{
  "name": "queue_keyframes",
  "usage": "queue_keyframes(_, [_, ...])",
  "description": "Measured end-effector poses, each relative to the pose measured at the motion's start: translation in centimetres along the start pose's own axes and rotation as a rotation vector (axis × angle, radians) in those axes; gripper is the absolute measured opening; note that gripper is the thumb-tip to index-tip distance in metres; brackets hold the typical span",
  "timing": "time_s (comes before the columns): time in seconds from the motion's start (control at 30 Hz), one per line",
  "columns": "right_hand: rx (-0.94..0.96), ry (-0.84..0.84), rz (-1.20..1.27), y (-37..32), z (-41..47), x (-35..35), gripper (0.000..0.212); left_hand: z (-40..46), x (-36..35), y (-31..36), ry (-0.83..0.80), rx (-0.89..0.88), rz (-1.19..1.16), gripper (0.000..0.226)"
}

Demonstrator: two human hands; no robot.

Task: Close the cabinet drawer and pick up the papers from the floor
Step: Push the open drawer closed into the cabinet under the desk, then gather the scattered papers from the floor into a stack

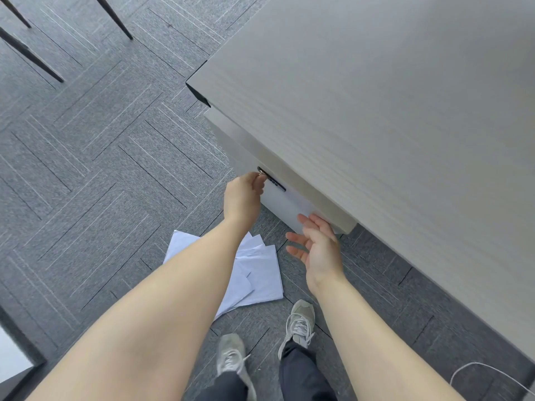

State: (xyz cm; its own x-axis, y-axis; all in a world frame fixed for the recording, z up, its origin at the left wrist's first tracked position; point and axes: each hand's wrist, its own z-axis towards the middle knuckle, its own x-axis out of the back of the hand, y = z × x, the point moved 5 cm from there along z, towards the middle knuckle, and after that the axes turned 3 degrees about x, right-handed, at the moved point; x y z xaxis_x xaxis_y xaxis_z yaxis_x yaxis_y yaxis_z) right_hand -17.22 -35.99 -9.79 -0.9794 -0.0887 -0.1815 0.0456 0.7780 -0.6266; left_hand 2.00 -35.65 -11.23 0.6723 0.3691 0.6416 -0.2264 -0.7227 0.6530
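A white cabinet drawer (285, 205) sits under the grey desk (376, 111), with a dark handle and a small lock on its front. My left hand (243, 198) is at that lock, fingers pinched on a small metal key (262, 172). My right hand (318, 247) hovers open, fingers spread, just in front of the drawer's lower right corner, not clearly touching it. Several white papers (254, 273) lie fanned on the carpet below, partly hidden by my left forearm. How far the drawer stands out I cannot tell.
Grey patterned carpet (101, 169) covers the floor. Dark chair legs (31, 56) stand at the far left. My two grey sneakers (301, 319) stand just before the papers. A white cable (486, 371) loops on the floor at the lower right. A dark-edged panel (14, 357) fills the lower left corner.
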Motion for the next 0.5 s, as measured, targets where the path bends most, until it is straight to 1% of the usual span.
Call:
queue_keyframes(0.07, [0.012,0.013,0.005,0.1,-0.1,-0.1,0.031,-0.1,0.0,-0.3,-0.073,0.082,-0.159,0.03])
queue_keyframes(0.13, [0.028,0.039,0.0,0.2,-0.4,-0.3,0.031,-0.6,0.4,-0.9,-0.156,0.137,-0.156,0.042])
queue_keyframes(0.17, [0.038,0.057,-0.009,0.4,-0.7,-0.5,0.033,-1.1,0.9,-1.7,-0.182,0.161,-0.134,0.051])
queue_keyframes(0.2, [0.048,0.078,-0.032,0.8,-1.1,-0.8,0.035,-1.7,1.6,-2.8,-0.195,0.166,-0.128,0.055])
queue_keyframes(0.27, [0.05,0.112,-0.108,2.5,-2.4,-1.7,0.038,-3.2,3.6,-6.4,-0.201,0.171,-0.104,0.05])
queue_keyframes(0.33, [0.017,0.149,-0.193,6.0,-4.1,-2.6,0.038,-4.7,6.2,-11.6,-0.223,0.201,-0.056,0.044])
queue_keyframes(0.43, [-0.044,0.174,-0.274,13.7,-5.9,-4.3,0.034,-5.5,9.6,-21.2,-0.3,0.253,0.016,0.021])
queue_keyframes(0.5, [-0.097,0.171,-0.32,18.3,-6.2,-5.0,0.03,-5.4,11.0,-26.7,-0.31,0.31,0.053,0.013])
